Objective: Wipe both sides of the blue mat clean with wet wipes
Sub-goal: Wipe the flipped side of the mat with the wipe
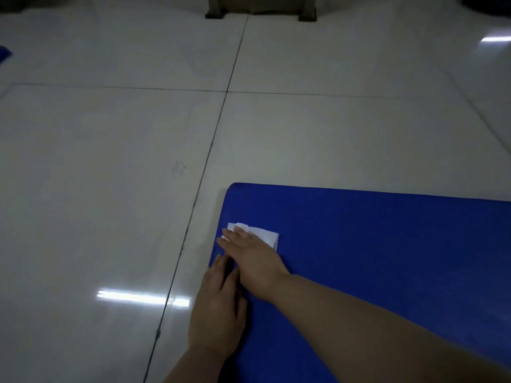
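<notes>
On the blue mat [373,258] lying on the tiled floor [110,161], the left hand [218,310] rests flat and open at its left edge, and just beyond it the right hand [251,258] presses open-palmed on a white wet wipe [265,234] near the mat's far-left corner.

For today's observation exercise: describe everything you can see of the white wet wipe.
The wet wipe is a white sheet folded into a rough rectangle, soft and slightly creased. It lies flat on the blue mat, close to its left edge near the far corner. The right hand presses flat on it, covering its left part. The left hand rests nearby without touching it.
</notes>
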### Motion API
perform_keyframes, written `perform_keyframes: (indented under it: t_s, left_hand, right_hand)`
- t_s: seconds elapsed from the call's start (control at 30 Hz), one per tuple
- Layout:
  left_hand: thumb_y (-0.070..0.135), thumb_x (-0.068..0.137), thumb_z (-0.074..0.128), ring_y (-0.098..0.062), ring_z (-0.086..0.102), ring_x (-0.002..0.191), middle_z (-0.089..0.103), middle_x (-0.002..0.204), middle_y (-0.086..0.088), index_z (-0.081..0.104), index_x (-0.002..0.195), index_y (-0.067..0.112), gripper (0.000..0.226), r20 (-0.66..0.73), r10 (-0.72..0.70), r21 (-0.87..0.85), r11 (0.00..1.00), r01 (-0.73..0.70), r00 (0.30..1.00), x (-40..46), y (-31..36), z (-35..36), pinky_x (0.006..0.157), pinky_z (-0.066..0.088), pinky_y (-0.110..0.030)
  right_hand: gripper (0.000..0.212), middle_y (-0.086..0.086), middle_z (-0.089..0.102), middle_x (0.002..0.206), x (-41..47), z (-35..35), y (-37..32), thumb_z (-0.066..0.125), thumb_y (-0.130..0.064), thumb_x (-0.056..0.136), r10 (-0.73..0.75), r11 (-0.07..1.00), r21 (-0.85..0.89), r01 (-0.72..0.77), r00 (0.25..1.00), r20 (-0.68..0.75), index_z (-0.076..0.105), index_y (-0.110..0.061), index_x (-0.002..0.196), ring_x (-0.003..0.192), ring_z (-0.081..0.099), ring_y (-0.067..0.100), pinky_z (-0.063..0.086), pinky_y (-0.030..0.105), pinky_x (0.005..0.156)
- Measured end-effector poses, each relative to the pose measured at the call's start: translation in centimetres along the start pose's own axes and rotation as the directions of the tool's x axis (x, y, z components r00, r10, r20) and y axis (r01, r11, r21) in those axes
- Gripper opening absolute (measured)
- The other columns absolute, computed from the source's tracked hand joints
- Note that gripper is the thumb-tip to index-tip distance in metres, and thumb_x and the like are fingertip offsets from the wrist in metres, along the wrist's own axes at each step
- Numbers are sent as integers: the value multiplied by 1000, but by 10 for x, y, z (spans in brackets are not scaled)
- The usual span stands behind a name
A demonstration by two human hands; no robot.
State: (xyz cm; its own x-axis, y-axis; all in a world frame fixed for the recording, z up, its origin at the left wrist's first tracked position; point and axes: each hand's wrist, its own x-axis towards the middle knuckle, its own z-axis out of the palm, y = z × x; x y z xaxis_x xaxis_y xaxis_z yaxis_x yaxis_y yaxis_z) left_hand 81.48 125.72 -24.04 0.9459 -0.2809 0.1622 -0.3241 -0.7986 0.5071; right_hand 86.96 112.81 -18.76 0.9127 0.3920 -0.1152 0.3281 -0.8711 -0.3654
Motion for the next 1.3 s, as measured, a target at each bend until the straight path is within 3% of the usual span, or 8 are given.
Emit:
perform_keyframes:
  t_s: [0.1, 0.2, 0.27, 0.53, 0.8, 1.0, 1.2, 1.3]
  left_hand:
    - [22, 80, 37, -22, 38, 133, 46, 144, -8, 55, 128, 15, 53, -29, -5, -25, 1000, 4, 1000, -4, -2, -1, 102, 41, -46]
    - [24, 79, 37, -20, 39, 132, 45, 144, -4, 62, 124, 13, 52, -38, -20, -16, 1000, 19, 999, -2, 0, -1, 101, 40, -43]
    - [25, 79, 38, -21, 39, 133, 43, 145, -3, 61, 123, 15, 51, -43, -24, -9, 1000, 23, 999, -1, 1, -1, 100, 43, -42]
    - [22, 73, 43, -21, 39, 132, 46, 143, -5, 51, 124, 23, 51, -65, 42, -78, 996, -47, 997, 3, -4, -1, 95, 49, -48]
    - [22, 74, 42, -21, 39, 134, 48, 142, -6, 51, 124, 24, 50, -51, 40, -83, 996, -44, 998, 2, -6, -2, 93, 52, -49]
    - [25, 76, 41, -19, 37, 134, 45, 144, -4, 50, 125, 24, 50, -6, 26, -64, 998, -27, 1000, 1, -7, -5, 95, 50, -42]
    - [14, 76, 56, -22, 41, 130, 50, 141, -8, 65, 119, 12, 44, -7, -9, 5, 1000, 9, 1000, 0, -4, -2, 102, 39, -43]
    - [-2, 69, 74, -30, 49, 127, 54, 137, -13, 66, 116, 8, 49, 19, -24, 10, 1000, 24, 1000, -1, -3, 0, 101, 43, -46]
  right_hand:
    - [77, 4, 6, 160, -2, 9, 25, 57, -1, 87, -40, 991, -127, 37, 999, -17, 14, -9, 151, 147, 2, 17, -10, 23, 113]
    - [83, 13, 50, 139, -6, -1, 57, 84, -10, 54, 228, 947, -217, -237, 971, -67, 53, 1, 131, 133, 43, 22, 5, 27, 117]
    - [72, 14, 31, 153, -4, -11, 73, 66, -12, 79, 363, 892, -207, -401, 910, -200, 34, 2, 143, 143, 26, 21, -5, 24, 115]
    - [74, 5, -10, 160, 96, -18, 37, 43, -6, 94, 132, 983, -121, -137, 990, -50, -3, -10, 152, 147, -6, 18, -3, 26, 118]
    - [63, 2, 0, 161, 56, -23, 79, 37, 2, 98, 443, 895, 48, -443, 871, -211, 8, -13, 152, 147, 1, 16, 2, 22, 116]
    - [67, 2, -8, 160, 40, -11, 27, 37, 7, 95, 62, 997, -41, -61, 998, 6, 8, -13, 152, 147, -9, 18, -5, 32, 117]
    - [51, 6, 10, 158, -12, -24, 64, 36, 1, 96, 466, 876, -51, -480, 869, -167, 31, -16, 143, 146, 10, 21, 18, 34, 116]
    - [49, 7, 20, 156, -14, -8, 12, 36, 0, 96, 250, 964, 103, -246, 968, -31, 33, -10, 144, 144, 17, 25, 12, 27, 115]
